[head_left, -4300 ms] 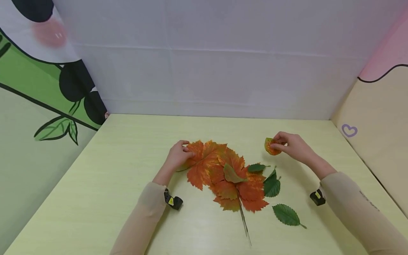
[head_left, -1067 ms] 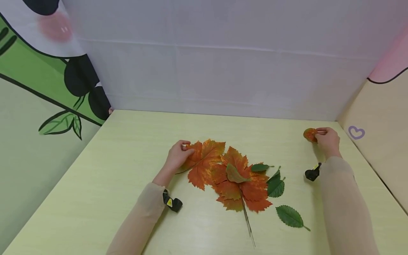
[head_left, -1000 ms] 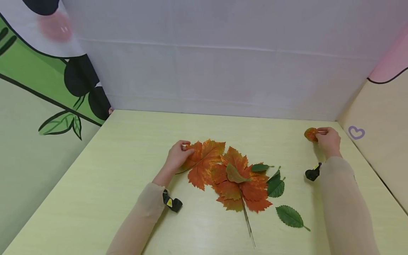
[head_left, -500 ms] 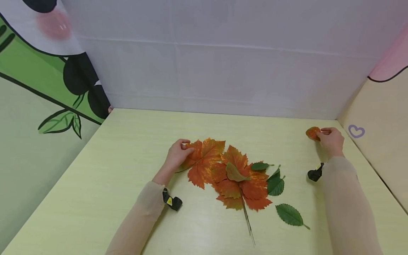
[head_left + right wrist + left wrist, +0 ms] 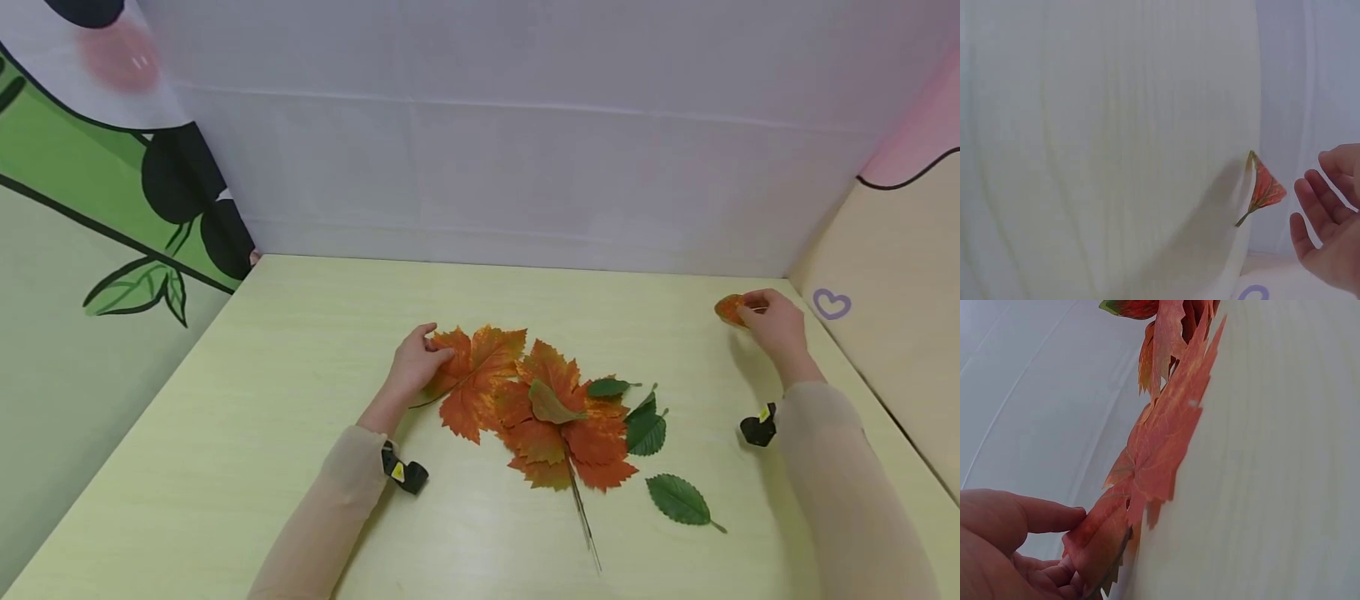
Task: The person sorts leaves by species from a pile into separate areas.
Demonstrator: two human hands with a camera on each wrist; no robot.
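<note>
My left hand (image 5: 416, 362) pinches the edge of a large orange artificial maple leaf (image 5: 480, 375); in the left wrist view the thumb lies against this leaf (image 5: 1157, 456), with curled fingers behind it. My right hand (image 5: 776, 325) is near the table's far right corner, beside a small orange-green leaf (image 5: 729, 310). In the right wrist view, a narrow gap separates the relaxed fingers of the right hand (image 5: 1329, 212) from the small leaf (image 5: 1265, 187), which stands on the table by its stem. A spray of orange leaves (image 5: 600, 442) with thin stems lies mid-table.
Green leaves lie right of the spray, one (image 5: 678, 500) nearer the front and others (image 5: 645, 429) touching its edge. The pale wooden table (image 5: 225, 467) is bounded by a grey back panel (image 5: 525, 183) and a beige panel (image 5: 900, 317) at right.
My right hand has carried the small leaf rightwards from near the spray to the far right corner, and its fingers now stand off it. The left hand stays on the maple leaf.
</note>
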